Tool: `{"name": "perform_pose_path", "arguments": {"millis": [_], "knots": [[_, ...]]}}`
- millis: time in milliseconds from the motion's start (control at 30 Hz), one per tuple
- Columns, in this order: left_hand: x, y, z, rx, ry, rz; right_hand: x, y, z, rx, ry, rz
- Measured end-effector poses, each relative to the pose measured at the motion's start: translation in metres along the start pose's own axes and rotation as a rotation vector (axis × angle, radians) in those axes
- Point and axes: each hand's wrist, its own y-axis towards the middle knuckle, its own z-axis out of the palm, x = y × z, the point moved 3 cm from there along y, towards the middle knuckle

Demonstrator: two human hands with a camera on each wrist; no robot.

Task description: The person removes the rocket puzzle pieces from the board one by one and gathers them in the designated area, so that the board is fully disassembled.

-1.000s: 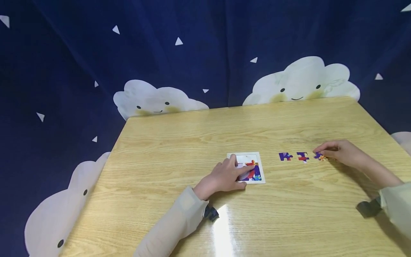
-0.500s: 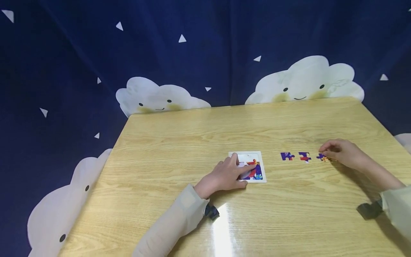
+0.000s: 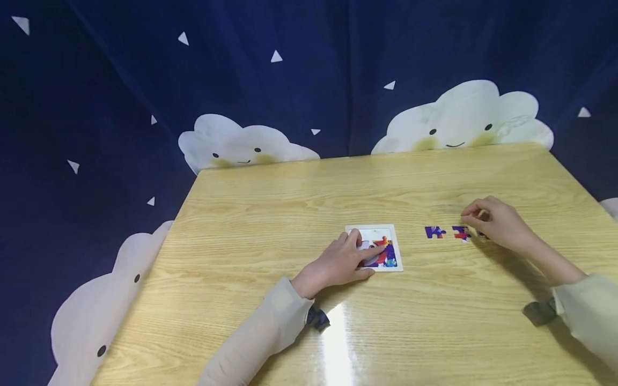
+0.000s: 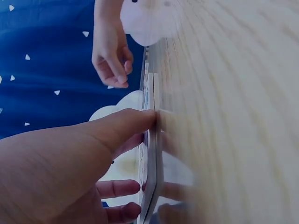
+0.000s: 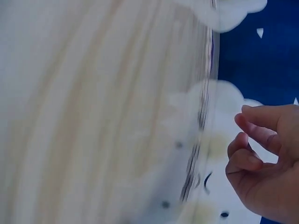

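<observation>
A small jigsaw puzzle tray (image 3: 398, 261) with a white border lies on the table, part of its colourful picture filled in. My left hand (image 3: 339, 260) rests on it, index finger extended over the picture. In the left wrist view the thumb (image 4: 140, 120) touches the tray's edge. To the right lie a purple jigsaw piece (image 3: 434, 232) and a red and purple jigsaw piece (image 3: 460, 232). Above them hovers my right hand (image 3: 499, 224), fingers loosely bent, partly hiding a third piece (image 3: 482, 234). The right wrist view shows nothing between thumb and index finger.
The wooden table (image 3: 270, 214) runs back to a dark blue curtain (image 3: 309, 80) printed with clouds and small white triangles. A bright reflection lies near the front edge. Dark wrist-worn devices (image 3: 539, 312) sit under both sleeves.
My right hand has come off the rightmost piece, lifting and shifting left toward the middle piece. The left hand stays on the tray. The head view has shifted slightly.
</observation>
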Motion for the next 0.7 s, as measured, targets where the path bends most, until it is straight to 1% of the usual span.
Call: {"name": "perform_pose_path", "arguments": {"millis": [67,167,300,333,500,600,700], "knots": [[0.001,-0.001,0.001,-0.015,0.005,0.011,0.012,0.004,0.007,0.003,0.014,-0.030],[0.001,-0.004,0.001,-0.047,0.012,0.027,0.030,0.010,0.018,0.033,0.048,-0.061],[0.001,-0.013,0.001,-0.083,0.011,0.041,0.052,0.019,0.032,0.086,0.098,-0.090],[0.002,-0.016,0.002,-0.090,0.011,0.042,0.057,0.021,0.035,0.089,0.100,-0.103],[0.002,-0.029,0.004,-0.098,-0.002,0.034,0.079,0.030,0.052,0.118,0.131,-0.133],[0.000,-0.034,0.005,-0.105,-0.004,0.035,0.091,0.035,0.061,0.122,0.134,-0.157],[-0.001,-0.035,0.006,-0.116,0.000,0.031,0.100,0.040,0.071,0.133,0.137,-0.184]]}}
